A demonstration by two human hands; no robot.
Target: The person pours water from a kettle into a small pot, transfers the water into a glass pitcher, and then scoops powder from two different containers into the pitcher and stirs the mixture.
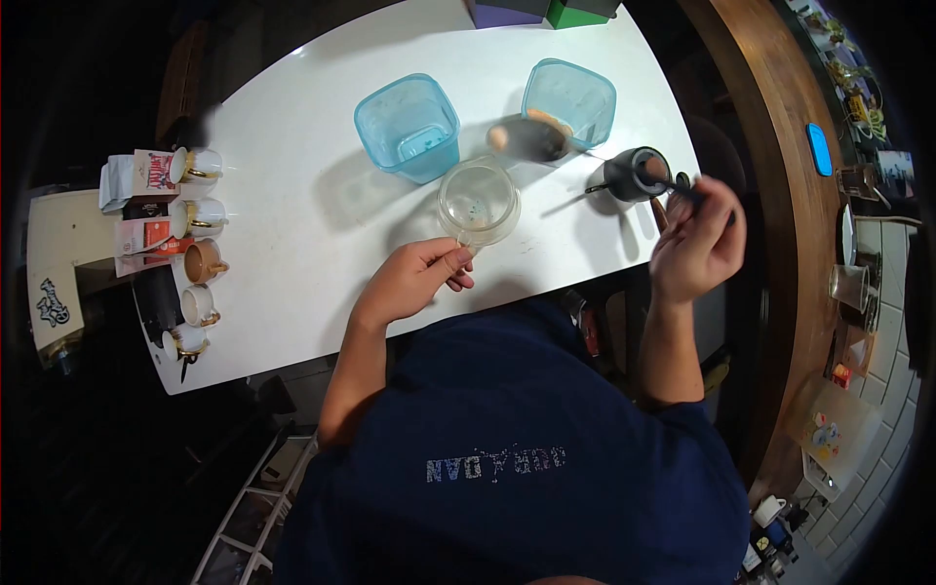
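My left hand (414, 278) is closed on the handle of a clear glass jug (478, 202), which has small specks in its bottom. My right hand (697, 239) pinches the dark handle of a spoon (687, 188) whose head is over a black cup (624, 177). Behind the jug stands a blue translucent container (405, 127) with a little blue stuff at its bottom. A second blue container (573, 102) sits further right. Between that container and the jug is a blurred dark object (531, 139) with an orange-brown end; I cannot make out what it is.
Several cups (200, 216) and packets (146, 234) line the left edge of the white table (283, 263). Purple and green boxes (580, 12) stand at the far edge. A wooden counter (780, 146) with a blue phone-like object (818, 149) runs along the right.
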